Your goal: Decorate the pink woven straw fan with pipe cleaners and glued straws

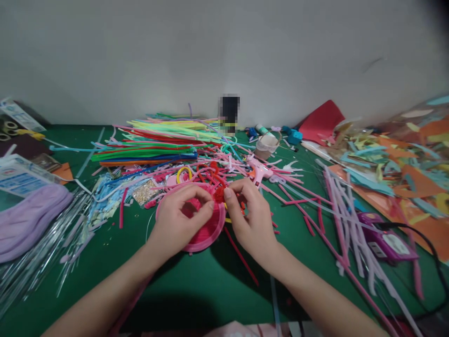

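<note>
Both hands are over a round pink basket-like piece (213,229) lying on the green tabletop. My left hand (178,217) is closed, its thumb and forefinger pinched together above the piece; what lies between the tips is too small to make out. Close beside it, my right hand (252,217) is closed too, with thumb and forefinger pinching a red fuzzy pipe cleaner (220,193) that is bent into small loops. A straight red pipe cleaner (242,257) lies below my right hand. A yellow ring (184,175) shows just beyond the left hand.
Bundled coloured pipe cleaners (150,145) lie at the back. A pink glue gun (258,171) rests beyond my right hand, near a small pale bucket (266,146). Lilac strips (345,220) and a purple device with a black cord (386,238) lie right; a lilac padded item (31,220) left.
</note>
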A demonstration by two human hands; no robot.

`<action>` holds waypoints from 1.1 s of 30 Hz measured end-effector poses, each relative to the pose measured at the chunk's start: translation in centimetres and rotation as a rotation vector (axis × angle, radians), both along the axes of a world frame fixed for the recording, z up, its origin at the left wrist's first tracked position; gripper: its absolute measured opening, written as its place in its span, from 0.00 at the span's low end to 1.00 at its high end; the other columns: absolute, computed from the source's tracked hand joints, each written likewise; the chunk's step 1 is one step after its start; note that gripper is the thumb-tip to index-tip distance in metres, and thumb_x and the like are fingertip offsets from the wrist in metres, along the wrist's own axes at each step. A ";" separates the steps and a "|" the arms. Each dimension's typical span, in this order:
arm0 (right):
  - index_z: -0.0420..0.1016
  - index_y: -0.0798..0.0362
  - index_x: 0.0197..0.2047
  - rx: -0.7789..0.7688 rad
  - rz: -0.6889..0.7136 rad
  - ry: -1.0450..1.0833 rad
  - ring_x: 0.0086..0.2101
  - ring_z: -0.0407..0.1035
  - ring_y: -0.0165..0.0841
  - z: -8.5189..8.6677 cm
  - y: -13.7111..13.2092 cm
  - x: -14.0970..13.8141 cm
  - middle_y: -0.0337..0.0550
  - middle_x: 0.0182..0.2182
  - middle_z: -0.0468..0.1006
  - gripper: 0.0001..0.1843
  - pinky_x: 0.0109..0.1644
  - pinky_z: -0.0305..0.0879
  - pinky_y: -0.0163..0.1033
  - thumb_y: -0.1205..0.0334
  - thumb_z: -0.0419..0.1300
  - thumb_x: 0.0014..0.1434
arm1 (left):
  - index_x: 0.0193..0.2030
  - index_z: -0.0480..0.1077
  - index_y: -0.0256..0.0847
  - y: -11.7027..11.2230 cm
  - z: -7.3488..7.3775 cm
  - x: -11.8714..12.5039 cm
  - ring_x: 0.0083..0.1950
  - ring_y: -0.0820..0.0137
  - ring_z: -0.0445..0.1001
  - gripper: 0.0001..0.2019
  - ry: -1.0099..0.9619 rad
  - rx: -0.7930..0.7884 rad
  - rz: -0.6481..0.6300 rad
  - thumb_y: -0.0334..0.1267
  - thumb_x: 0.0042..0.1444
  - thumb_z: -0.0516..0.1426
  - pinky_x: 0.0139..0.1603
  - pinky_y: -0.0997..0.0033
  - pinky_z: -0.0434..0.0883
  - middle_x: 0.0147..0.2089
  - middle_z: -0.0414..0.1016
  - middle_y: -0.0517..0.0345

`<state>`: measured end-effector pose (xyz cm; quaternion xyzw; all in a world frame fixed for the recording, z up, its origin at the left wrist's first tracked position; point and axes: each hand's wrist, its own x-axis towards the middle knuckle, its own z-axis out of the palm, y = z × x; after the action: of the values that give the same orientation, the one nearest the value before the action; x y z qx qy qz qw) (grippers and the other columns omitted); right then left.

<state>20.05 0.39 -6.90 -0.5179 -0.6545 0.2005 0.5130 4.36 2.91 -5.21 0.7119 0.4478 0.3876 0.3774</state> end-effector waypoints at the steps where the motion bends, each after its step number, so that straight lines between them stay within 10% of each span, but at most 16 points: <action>1: 0.64 0.50 0.34 -0.021 0.003 0.032 0.31 0.64 0.31 -0.1 0.1 0.1 0.39 0.30 0.68 0.09 0.35 0.60 0.38 0.60 0.50 0.68 | 0.29 0.69 0.40 0.1 0.1 -0.1 0.32 0.71 0.71 0.05 -0.012 -0.011 0.007 0.35 0.55 0.57 0.33 0.75 0.68 0.30 0.72 0.61; 10: 0.68 0.50 0.33 -0.064 0.078 0.120 0.31 0.65 0.31 -0.2 0.3 0.1 0.39 0.29 0.70 0.11 0.35 0.61 0.37 0.59 0.52 0.68 | 0.34 0.70 0.40 0.7 -0.4 -0.1 0.26 0.73 0.68 0.15 -0.159 -0.168 -0.069 0.50 0.61 0.54 0.28 0.75 0.66 0.29 0.70 0.61; 22: 0.68 0.52 0.30 -0.032 0.161 -0.016 0.30 0.64 0.31 0.5 0.4 0.4 0.39 0.28 0.70 0.11 0.34 0.60 0.37 0.62 0.55 0.65 | 0.32 0.72 0.39 0.3 -0.2 -0.2 0.30 0.74 0.71 0.07 -0.064 0.025 -0.071 0.38 0.59 0.58 0.31 0.79 0.68 0.31 0.75 0.61; 33: 0.70 0.52 0.30 -0.075 0.001 0.592 0.26 0.62 0.26 0.0 -1.2 -2.9 0.34 0.25 0.68 0.10 0.29 0.60 0.32 0.62 0.58 0.64 | 0.34 0.73 0.40 -1.5 -1.0 1.3 0.23 0.77 0.71 0.05 -0.322 0.133 0.146 0.38 0.59 0.60 0.23 0.80 0.69 0.29 0.75 0.62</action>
<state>17.14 -0.82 -6.92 -0.4548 -0.4689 0.3672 0.6621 5.65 1.39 -6.22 0.6299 0.4054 0.5514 0.3672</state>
